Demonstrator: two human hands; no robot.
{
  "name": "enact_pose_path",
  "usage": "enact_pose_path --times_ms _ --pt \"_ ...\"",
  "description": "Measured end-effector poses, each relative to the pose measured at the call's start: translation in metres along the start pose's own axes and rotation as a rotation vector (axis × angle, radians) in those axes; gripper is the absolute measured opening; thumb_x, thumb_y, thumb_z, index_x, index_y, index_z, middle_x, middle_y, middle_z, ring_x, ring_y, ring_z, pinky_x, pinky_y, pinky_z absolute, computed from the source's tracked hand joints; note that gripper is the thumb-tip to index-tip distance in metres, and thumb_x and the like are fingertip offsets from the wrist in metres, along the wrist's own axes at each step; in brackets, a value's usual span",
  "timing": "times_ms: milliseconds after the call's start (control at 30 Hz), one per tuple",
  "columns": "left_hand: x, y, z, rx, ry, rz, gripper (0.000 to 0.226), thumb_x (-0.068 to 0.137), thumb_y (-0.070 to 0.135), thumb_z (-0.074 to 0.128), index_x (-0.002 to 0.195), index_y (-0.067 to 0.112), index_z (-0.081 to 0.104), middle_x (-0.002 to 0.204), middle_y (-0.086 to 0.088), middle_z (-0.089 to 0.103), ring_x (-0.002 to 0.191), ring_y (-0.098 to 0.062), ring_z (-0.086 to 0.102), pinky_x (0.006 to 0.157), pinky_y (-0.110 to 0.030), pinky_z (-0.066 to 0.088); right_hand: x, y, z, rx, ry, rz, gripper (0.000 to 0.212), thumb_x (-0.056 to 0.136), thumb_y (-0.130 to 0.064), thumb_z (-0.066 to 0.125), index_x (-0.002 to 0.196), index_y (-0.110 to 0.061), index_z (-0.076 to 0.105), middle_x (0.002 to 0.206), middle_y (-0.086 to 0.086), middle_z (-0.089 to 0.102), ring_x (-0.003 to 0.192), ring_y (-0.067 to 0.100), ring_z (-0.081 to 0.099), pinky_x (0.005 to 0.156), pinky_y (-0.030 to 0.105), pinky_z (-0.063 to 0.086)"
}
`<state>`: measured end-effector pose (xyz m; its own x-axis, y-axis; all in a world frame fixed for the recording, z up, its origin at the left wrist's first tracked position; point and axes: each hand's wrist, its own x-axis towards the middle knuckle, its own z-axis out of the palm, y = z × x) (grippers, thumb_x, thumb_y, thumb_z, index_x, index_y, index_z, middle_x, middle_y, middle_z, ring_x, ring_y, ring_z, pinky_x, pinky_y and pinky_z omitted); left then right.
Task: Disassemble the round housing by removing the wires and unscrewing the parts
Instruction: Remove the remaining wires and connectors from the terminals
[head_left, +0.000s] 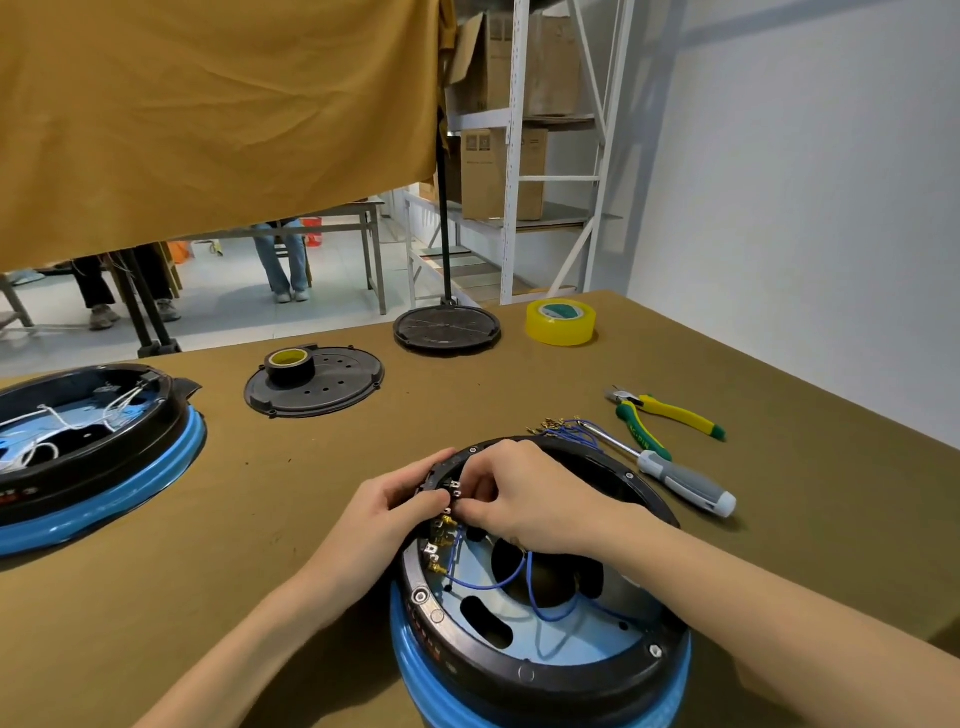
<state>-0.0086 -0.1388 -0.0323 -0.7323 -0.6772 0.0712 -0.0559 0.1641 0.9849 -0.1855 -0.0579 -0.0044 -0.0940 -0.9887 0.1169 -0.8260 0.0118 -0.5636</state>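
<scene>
Near table edge, round black-and-blue plastic housing (540, 613) open side up; left hand (395, 506) grips rim by terminal block; right hand (519, 493) fingers pinch a connector; wire-removal step, blue wires (483, 584) remain; next probably needs straight pull, then grey-handled screwdriver (675, 480).

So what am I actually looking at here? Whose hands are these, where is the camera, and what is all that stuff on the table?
No robot here: a person wears a camera on the head, looking down at their own hands. The left hand steadies the rim of a round blue housing; the right hand pinches a small terminal at the rim. Blue wires run inside. On the table lie a screwdriver, pliers, a yellow tape roll, two black covers and a second housing.
</scene>
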Motion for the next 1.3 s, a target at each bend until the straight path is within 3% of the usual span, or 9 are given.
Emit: enact_pose_path --times_ms 400,667,933,1133,1300 --pt "0.0 0.001 -0.001 0.035 0.027 -0.003 0.042 0.098 0.018 0.063 0.134 0.04 0.061 0.125 0.024 0.071 0.118 -0.004 0.066 0.105 -0.033 0.049 -0.006 -0.008 -0.003 -0.069 0.037 0.002 0.015 0.088 -0.035 0.069 0.083 -0.022 0.074 0.073 -0.006 0.071 0.067 0.011 0.063 0.067 0.034 0.055" --pt "0.0 0.001 -0.002 0.051 0.016 -0.008 0.042 0.099 0.015 0.06 0.133 0.04 0.061 0.123 0.02 0.072 0.116 -0.009 0.069 0.102 -0.035 0.053 -0.009 -0.006 -0.003 -0.017 0.074 0.045 0.014 0.088 -0.035 0.069 0.083 -0.022 0.07 0.073 -0.004 0.071 0.07 0.015 0.067 0.068 0.038 0.058" --pt "0.001 -0.001 -0.003 0.046 0.002 0.004 0.042 0.098 0.018 0.061 0.136 0.036 0.061 0.126 0.016 0.072 0.118 -0.008 0.068 0.101 -0.034 0.053 -0.012 -0.005 -0.002 0.066 0.091 -0.012 0.012 0.087 -0.036 0.07 0.088 -0.026 0.065 0.075 -0.007 0.069 0.068 0.007 0.062 0.068 0.034 0.055" --pt "-0.001 -0.005 -0.002 0.02 0.001 0.049 0.048 0.088 0.034 0.063 0.136 0.033 0.063 0.125 0.01 0.074 0.116 -0.012 0.07 0.097 -0.034 0.053 -0.014 -0.008 -0.005 0.158 0.03 -0.003 0.015 0.081 -0.037 0.076 0.08 -0.022 0.076 0.067 -0.008 0.071 0.055 0.002 0.058 0.058 0.027 0.051" --pt "0.001 -0.008 -0.002 0.01 -0.009 0.059 0.048 0.089 0.035 0.062 0.138 0.031 0.063 0.127 0.01 0.073 0.119 -0.012 0.068 0.098 -0.033 0.052 -0.015 -0.009 -0.006 0.21 -0.02 0.001 0.009 0.08 -0.028 0.081 0.083 -0.02 0.081 0.052 -0.01 0.06 0.049 0.004 0.048 0.05 0.021 0.039"
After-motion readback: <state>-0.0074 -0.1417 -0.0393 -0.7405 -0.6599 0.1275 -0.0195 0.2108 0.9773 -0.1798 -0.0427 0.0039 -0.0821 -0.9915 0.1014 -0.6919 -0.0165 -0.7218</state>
